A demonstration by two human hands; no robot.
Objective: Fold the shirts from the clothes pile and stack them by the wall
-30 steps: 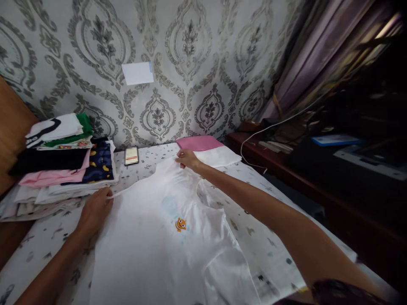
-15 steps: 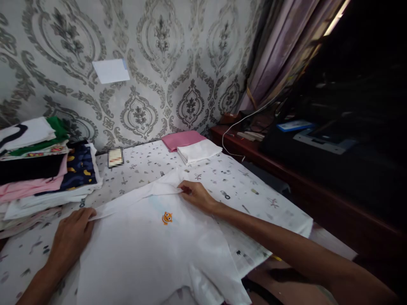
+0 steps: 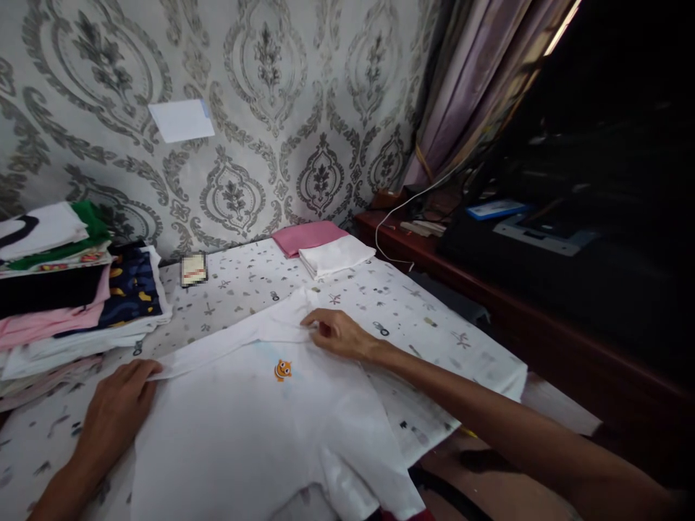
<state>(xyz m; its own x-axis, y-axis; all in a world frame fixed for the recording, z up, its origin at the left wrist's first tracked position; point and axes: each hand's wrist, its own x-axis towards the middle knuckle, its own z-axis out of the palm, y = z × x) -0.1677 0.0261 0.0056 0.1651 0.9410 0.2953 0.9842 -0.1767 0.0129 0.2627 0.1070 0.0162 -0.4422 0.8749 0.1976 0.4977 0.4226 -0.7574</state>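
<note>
- Closest to me, the white shirt lies spread over the near part of the tabletop, its lower right side reaching past the near edge.
- The left hand rests low, toward the tabletop's left side, its fingers drawn together and clamped on the left end of the shirt's folded-over strip.
- An orange cartoon print faces up on the shirt, between the two hands.
- The right hand is curled, thumb and fingertips pinched on the right end of that strip, its forearm crossing the tabletop's right corner.
- Along the left side stands a stack of folded clothes, with white, green, black, pink and navy layers, just beyond the left hand.
- Near the far edge, right of the stack, sits a small cream-coloured item, too blurred to make out.
- At the far right corner a folded white cloth lies partly over a folded pink cloth, close to the patterned wall.
</note>
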